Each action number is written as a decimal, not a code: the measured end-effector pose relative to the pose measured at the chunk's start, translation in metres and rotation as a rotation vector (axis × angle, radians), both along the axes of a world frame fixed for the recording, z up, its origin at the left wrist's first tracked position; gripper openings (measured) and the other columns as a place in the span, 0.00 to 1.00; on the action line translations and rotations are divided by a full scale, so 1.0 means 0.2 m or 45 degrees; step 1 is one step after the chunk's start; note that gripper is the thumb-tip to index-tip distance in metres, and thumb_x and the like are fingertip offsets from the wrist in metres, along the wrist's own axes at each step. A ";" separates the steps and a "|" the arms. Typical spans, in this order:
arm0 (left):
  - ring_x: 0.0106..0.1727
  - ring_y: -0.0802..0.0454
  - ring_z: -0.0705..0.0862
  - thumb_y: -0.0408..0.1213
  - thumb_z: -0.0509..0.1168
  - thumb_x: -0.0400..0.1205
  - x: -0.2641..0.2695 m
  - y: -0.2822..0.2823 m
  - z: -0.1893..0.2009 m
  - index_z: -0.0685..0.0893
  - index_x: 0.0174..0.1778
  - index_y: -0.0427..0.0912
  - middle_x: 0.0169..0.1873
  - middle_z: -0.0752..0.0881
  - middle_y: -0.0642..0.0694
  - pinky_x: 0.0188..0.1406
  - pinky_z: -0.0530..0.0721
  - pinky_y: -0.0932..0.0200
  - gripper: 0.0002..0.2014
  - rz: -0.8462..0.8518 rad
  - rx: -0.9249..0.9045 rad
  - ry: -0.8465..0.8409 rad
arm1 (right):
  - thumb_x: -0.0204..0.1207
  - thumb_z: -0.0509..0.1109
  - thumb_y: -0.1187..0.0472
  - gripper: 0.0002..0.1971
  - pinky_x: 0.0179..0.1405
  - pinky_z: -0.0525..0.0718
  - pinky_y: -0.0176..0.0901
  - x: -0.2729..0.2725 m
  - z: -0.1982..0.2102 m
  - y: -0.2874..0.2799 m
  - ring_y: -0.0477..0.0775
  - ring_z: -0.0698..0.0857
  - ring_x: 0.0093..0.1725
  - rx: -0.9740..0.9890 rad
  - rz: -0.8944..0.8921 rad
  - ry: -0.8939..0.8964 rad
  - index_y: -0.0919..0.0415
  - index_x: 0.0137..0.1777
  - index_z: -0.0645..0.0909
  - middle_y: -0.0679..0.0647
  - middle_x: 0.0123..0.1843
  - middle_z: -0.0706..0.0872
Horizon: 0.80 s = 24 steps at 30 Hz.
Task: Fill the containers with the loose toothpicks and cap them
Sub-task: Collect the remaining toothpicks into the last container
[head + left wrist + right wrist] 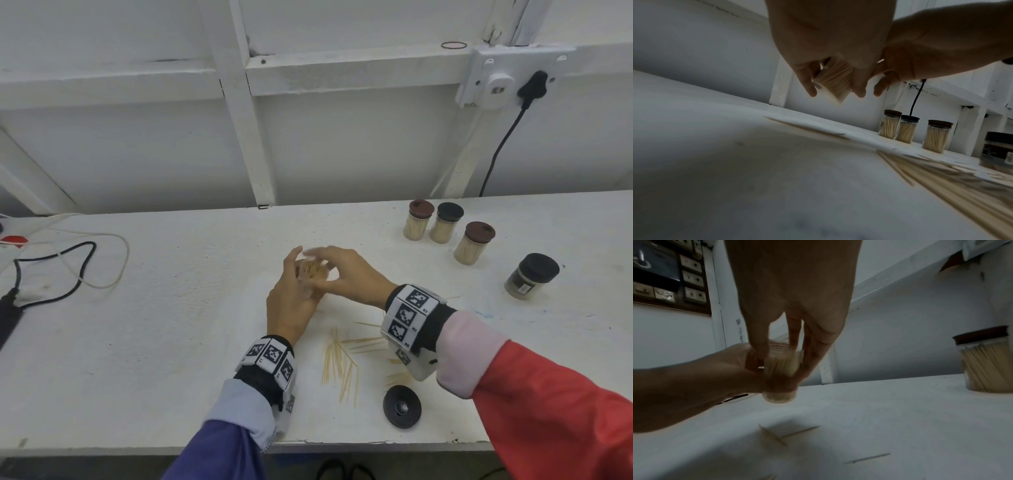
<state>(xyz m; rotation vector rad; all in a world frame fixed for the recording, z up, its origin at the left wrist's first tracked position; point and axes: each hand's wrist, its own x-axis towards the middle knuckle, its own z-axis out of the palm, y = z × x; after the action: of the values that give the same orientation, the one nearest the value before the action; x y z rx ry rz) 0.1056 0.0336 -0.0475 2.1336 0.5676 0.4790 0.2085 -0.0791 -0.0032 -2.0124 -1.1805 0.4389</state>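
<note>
Above the white table [171,342], mid-scene: uncapped clear toothpick container [310,274], packed with pale wooden picks.
Left hand [291,305] grips its body, lifted and tilted; right hand [342,274] pinches at its open mouth. Loose toothpicks [339,366] lie nearer; black cap [401,406] near right of them.

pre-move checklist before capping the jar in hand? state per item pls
1. Open jar held: ok, left hand grips it, lifted off the table.
2. Right hand free for the lid: not ok, fingers at the jar mouth.
3. Loose lid reachable: ok, lying at the near edge.
4. Loose toothpicks all collected: not ok, many on the table.
5. Jar full enough: cannot tell.
6. Other four jars capped: ok.
</note>
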 end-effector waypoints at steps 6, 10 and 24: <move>0.81 0.59 0.61 0.36 0.76 0.75 0.00 0.02 -0.07 0.60 0.83 0.51 0.81 0.64 0.55 0.73 0.68 0.58 0.43 -0.051 0.145 -0.148 | 0.66 0.79 0.63 0.22 0.50 0.81 0.47 0.06 0.01 -0.03 0.54 0.83 0.52 -0.029 -0.197 -0.201 0.57 0.60 0.82 0.53 0.55 0.85; 0.80 0.56 0.64 0.36 0.74 0.76 0.00 0.03 -0.08 0.61 0.82 0.49 0.80 0.66 0.52 0.74 0.70 0.54 0.41 -0.069 0.158 -0.138 | 0.60 0.83 0.67 0.24 0.49 0.85 0.51 0.06 0.01 -0.04 0.53 0.83 0.52 -0.007 -0.133 -0.092 0.56 0.56 0.82 0.52 0.53 0.85; 0.70 0.57 0.74 0.41 0.74 0.78 -0.03 0.08 -0.07 0.75 0.74 0.48 0.70 0.77 0.54 0.63 0.78 0.59 0.28 -0.064 0.289 -0.177 | 0.66 0.83 0.61 0.29 0.56 0.87 0.42 -0.01 0.02 0.00 0.50 0.88 0.53 0.034 -0.149 0.186 0.60 0.69 0.81 0.51 0.56 0.87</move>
<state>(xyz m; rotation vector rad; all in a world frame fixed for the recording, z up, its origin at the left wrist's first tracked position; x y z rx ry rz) 0.1003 0.0487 -0.0605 2.3005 0.3952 0.6855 0.2056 -0.0786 0.0016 -1.9788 -0.9700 0.5001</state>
